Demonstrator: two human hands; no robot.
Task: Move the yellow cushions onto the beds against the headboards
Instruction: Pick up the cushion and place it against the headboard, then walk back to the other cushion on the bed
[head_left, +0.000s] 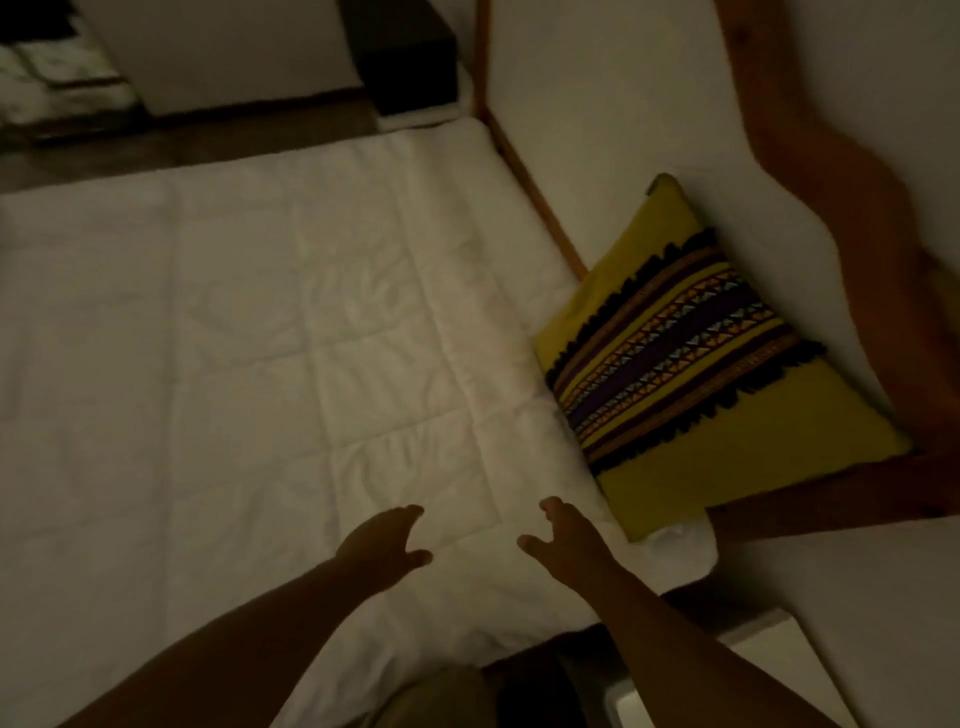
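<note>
Cushion (696, 364) against wooden headboard (857, 218), white quilted bed (260, 338), dim room

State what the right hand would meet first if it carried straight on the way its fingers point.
Probably the white quilted bedcover: the right hand points past the yellow patterned cushion; depth is unclear.

A yellow cushion (696, 364) with a central band of purple, black and orange stripes and small triangles; a white quilted bedspread (270, 332); a reddish-brown wooden headboard (852, 218).
</note>
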